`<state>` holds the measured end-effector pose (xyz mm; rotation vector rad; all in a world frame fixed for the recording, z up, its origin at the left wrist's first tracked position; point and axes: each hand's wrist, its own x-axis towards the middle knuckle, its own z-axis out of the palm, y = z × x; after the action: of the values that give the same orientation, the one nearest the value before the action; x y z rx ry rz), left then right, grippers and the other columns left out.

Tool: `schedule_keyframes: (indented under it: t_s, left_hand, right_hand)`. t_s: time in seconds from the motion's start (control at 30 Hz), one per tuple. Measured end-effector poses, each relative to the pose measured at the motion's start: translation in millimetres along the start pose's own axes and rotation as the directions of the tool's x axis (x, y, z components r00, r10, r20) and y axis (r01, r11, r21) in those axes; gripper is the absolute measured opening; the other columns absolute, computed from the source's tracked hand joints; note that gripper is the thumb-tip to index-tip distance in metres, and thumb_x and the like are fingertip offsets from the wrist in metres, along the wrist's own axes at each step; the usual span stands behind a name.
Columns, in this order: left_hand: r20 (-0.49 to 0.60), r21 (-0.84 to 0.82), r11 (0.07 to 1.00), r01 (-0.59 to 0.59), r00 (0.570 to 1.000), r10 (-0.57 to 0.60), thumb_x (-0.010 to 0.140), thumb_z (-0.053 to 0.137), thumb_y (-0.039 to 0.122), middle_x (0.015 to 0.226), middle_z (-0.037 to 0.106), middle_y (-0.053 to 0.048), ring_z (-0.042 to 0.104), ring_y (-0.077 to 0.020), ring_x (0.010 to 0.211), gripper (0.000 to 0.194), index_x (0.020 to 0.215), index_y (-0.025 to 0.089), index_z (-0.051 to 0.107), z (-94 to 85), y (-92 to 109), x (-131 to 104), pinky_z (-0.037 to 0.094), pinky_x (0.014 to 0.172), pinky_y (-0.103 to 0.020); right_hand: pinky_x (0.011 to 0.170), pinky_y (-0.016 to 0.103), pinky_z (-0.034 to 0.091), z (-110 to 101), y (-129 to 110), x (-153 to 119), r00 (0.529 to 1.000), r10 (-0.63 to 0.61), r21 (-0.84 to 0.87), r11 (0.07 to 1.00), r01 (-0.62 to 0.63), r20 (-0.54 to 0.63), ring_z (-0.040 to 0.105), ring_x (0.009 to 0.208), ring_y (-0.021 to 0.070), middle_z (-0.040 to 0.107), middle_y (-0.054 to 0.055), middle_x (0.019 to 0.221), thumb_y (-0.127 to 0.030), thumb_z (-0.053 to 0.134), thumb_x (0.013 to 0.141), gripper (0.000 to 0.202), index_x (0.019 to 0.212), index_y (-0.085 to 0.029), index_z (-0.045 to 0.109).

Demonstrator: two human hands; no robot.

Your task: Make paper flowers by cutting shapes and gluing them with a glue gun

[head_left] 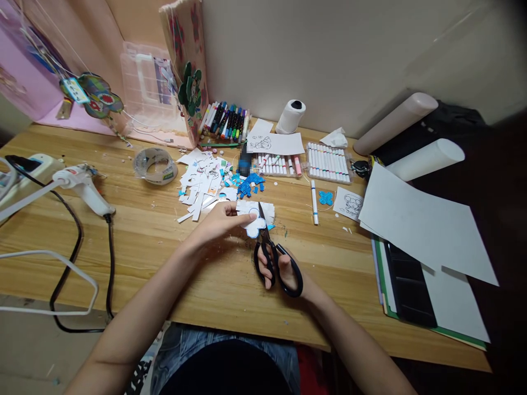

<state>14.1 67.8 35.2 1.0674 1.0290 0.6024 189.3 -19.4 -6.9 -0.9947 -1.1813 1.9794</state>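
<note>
Between the fingers of my left hand [224, 220] is a white paper flower [256, 226] with a blue outline, pinched at its left side. My right hand [286, 271] has its fingers through the loops of black-handled scissors [269, 255]. The scissor blades point away from me and lie against the right edge of the flower. Behind the flower lies a piece of white paper with a cut edge; I cannot tell whether it is joined to the flower. Blue paper scraps [251, 185] and white paper scraps [201, 181] are heaped just beyond my left hand.
Tape roll [155, 166] and glue gun [84, 186] with a black cord lie left. Marker sets [329, 162], loose markers [225, 122] and a white spool [290, 117] stand at the back. A blue paper flower [326, 198] and a marker [314, 202] are right; paper sheets [428, 225] overlap folders.
</note>
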Motion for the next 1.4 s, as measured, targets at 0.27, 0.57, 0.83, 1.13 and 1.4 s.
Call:
schedule_keyframes:
  t_s: [0.27, 0.57, 0.83, 1.13, 1.4]
  left_hand:
    - [0.064, 0.139, 0.990, -0.036, 0.998, 0.027, 0.067, 0.068, 0.041, 0.053, 0.047, 0.005, 0.043, -0.0058, 0.048, 0.033, 0.057, 0.015, 0.050, -15.5, 5, 0, 0.033, 0.047, -0.020]
    - [0.104, 0.233, 0.965, -0.116, 0.990, 0.094, 0.072, 0.062, 0.037, 0.052, 0.035, 0.007, 0.031, -0.0046, 0.047, 0.036, 0.053, 0.016, 0.039, -18.5, 7, 0, 0.022, 0.045, -0.021]
    - [0.125, 0.222, 0.969, -0.104, 0.989, 0.078, 0.071, 0.062, 0.035, 0.051, 0.031, 0.007, 0.029, -0.0043, 0.046, 0.037, 0.052, 0.017, 0.037, -16.5, 6, 0, 0.019, 0.045, -0.022]
    - [0.161, 0.218, 0.971, -0.097, 0.985, 0.062, 0.071, 0.062, 0.038, 0.053, 0.042, 0.005, 0.037, -0.0054, 0.048, 0.030, 0.057, 0.015, 0.050, -15.6, 7, -2, 0.024, 0.045, -0.020]
    - [0.199, 0.242, 0.963, -0.120, 0.977, 0.072, 0.073, 0.061, 0.039, 0.052, 0.042, 0.005, 0.037, -0.0057, 0.048, 0.032, 0.056, 0.015, 0.050, -20.8, 7, -2, 0.024, 0.046, -0.020]
  right_hand:
    - [0.032, 0.018, 0.038, -4, -13, -2, 0.998, 0.059, -0.039, 0.997, -0.059, -0.012, 0.033, 0.033, 0.0038, 0.039, -0.009, 0.046, -0.083, 0.050, 0.052, 0.067, 0.067, -0.019, 0.042]
    - [0.043, 0.020, 0.037, -6, -19, -8, 0.994, 0.048, -0.147, 0.989, -0.033, 0.100, 0.048, 0.044, 0.0083, 0.042, -0.005, 0.054, -0.088, 0.027, 0.057, 0.074, 0.076, -0.017, 0.044]
    - [0.044, 0.021, 0.038, -5, -2, -5, 0.995, 0.020, -0.118, 0.993, -0.008, 0.103, 0.048, 0.044, 0.0087, 0.042, -0.006, 0.056, -0.087, 0.028, 0.058, 0.072, 0.077, -0.018, 0.043]
    - [0.047, 0.024, 0.043, -5, 2, -4, 0.994, 0.015, -0.087, 0.996, -0.006, 0.112, 0.050, 0.044, 0.0103, 0.043, -0.006, 0.055, -0.089, 0.024, 0.054, 0.079, 0.080, -0.018, 0.046]
    - [0.040, 0.020, 0.037, 0, -14, -6, 0.997, 0.045, -0.152, 0.988, -0.036, 0.058, 0.044, 0.040, 0.0069, 0.041, -0.006, 0.052, -0.087, 0.034, 0.056, 0.071, 0.072, -0.018, 0.042]
